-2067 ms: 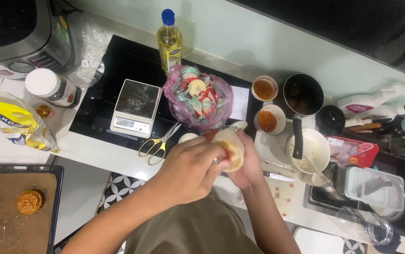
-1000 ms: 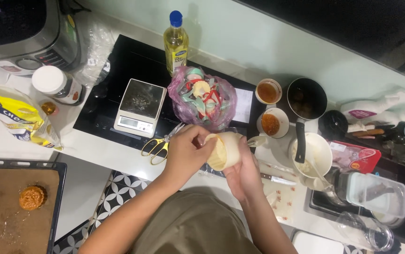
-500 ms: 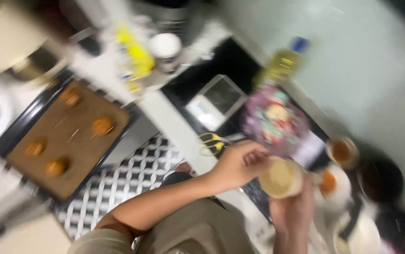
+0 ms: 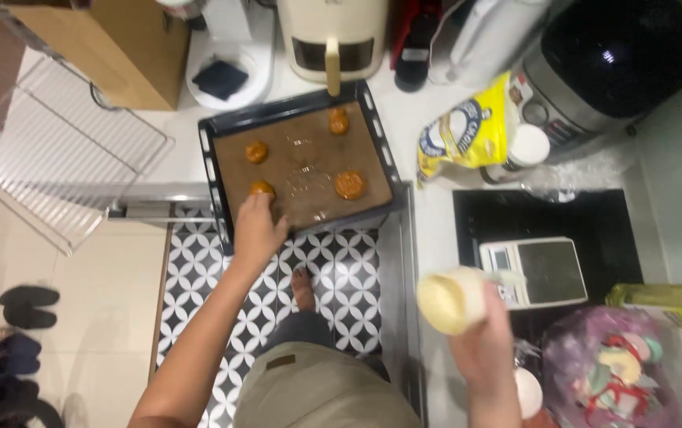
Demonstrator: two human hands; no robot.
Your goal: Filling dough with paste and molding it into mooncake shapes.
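My left hand (image 4: 256, 227) reaches out to the near edge of a dark baking tray (image 4: 215, 170) lined with brown paper. Its fingertips touch a round brown pastry (image 4: 261, 188); whether they hold anything is hidden. Three more brown pastries (image 4: 349, 185) lie spread over the tray. My right hand (image 4: 485, 347) is shut on a pale cream cylindrical mould (image 4: 448, 301), held over the counter edge beside a digital kitchen scale (image 4: 536, 273).
A yellow bag (image 4: 464, 131) and a white-lidded jar (image 4: 528, 146) stand right of the tray. A cream appliance (image 4: 333, 36) is behind it. A pink bag of coloured pieces (image 4: 614, 372) and an oil bottle (image 4: 666, 305) lie at right. A wire rack (image 4: 55, 150) sits left.
My view swung left from the counter to the tray. My left hand left the mould and stretched out to the tray. My right hand kept the mould.
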